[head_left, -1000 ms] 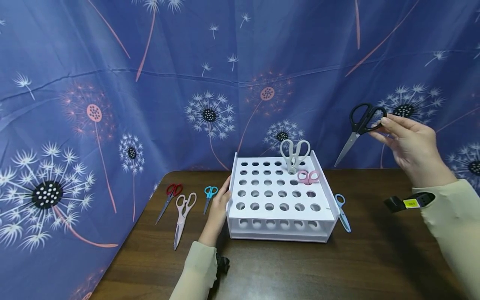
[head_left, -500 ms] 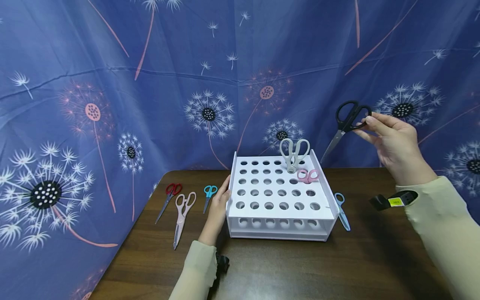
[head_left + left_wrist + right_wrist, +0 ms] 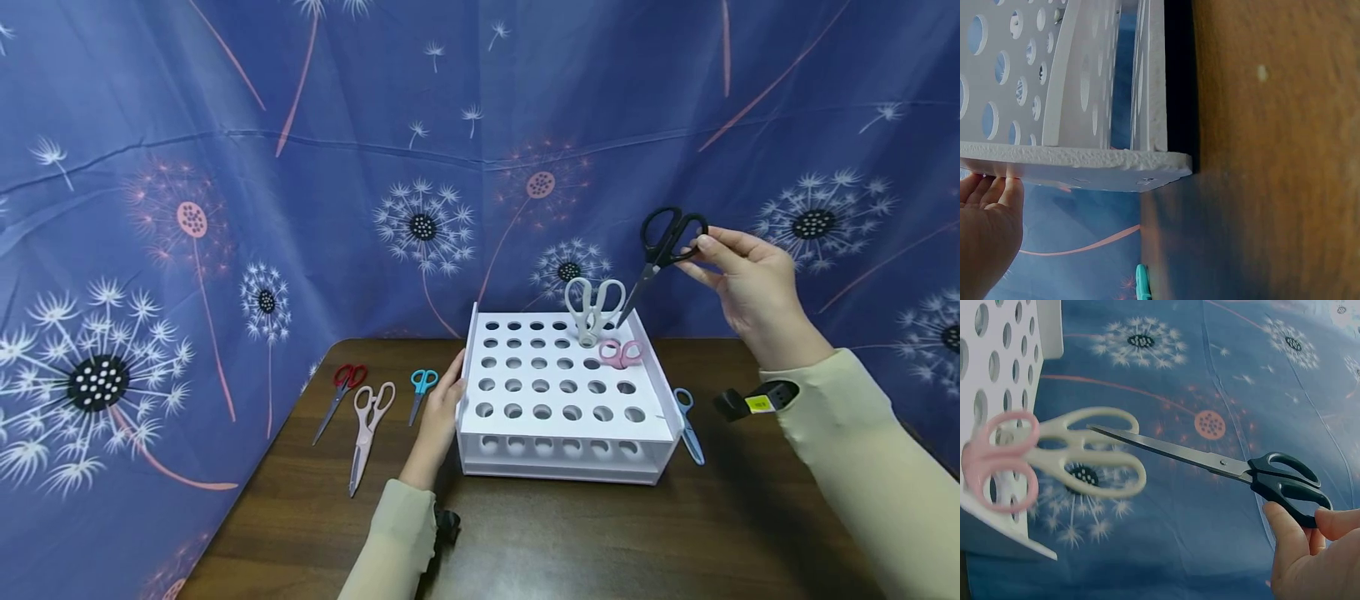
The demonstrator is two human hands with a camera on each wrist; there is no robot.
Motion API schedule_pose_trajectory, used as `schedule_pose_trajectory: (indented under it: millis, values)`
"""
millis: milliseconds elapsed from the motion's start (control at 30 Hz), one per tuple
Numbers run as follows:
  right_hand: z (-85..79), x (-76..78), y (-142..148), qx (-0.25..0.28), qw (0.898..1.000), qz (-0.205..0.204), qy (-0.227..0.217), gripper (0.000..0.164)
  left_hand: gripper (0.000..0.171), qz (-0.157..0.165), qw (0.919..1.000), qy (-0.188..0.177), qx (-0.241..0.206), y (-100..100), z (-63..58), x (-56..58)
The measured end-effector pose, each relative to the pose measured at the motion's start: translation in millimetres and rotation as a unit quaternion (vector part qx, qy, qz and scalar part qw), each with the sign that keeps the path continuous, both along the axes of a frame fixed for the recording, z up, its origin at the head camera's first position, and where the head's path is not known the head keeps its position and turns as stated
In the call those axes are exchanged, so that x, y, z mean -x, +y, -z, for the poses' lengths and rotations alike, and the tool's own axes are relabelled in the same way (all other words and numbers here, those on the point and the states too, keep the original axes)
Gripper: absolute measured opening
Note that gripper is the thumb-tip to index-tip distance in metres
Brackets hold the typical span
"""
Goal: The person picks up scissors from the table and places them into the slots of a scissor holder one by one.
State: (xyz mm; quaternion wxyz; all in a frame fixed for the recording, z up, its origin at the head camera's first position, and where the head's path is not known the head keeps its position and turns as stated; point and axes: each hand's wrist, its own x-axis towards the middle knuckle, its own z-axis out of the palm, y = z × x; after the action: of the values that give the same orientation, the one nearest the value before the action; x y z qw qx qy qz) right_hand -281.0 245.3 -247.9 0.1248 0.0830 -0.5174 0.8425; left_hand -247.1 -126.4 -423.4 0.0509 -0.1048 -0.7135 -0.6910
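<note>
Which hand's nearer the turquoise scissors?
Left. Left hand is beside the turquoise scissors, touching the white rack; right hand is across the rack from them, pinching black scissors.

scissor blades [image 3: 1166, 448] smooth metal, handles [image 3: 1262, 480] plastic; rack edge [image 3: 1072, 155] rough; tabletop [image 3: 570, 533] wood

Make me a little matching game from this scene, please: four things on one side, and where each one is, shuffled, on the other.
Things
1. black scissors
2. small pink scissors
3. red-handled scissors
4. left hand

Places
A. lying on the table, to the left of the rack
B. touching the rack's side
C. in the air, pinched by the right hand
D. set in the rack, handles showing above its top

Right pairs: 1-C, 2-D, 3-A, 4-B
</note>
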Motion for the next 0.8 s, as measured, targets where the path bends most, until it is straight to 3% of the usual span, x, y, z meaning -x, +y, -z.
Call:
schedule_pose_trajectory:
  millis: [167, 467, 800]
  values:
    - [4.9, 2.2, -15, -0.01, 1.0, -0.001, 0.023, 0.024, 0.048, -0.01, 0.9999, 0.011, 0.002, 0, 11.2, 6.4]
    - [12.3, 3.5, -43, -0.033, 0.998, 0.007, 0.05, 0.021, 0.049, -0.012, 0.9996, 0.025, 0.001, 1, 11.6, 7.1]
    - [21.5, 5.8, -66, -0.041, 0.998, 0.011, 0.051, 0.017, 0.05, -0.013, 0.9997, 0.019, 0.002, 0, 13.1, 7.3]
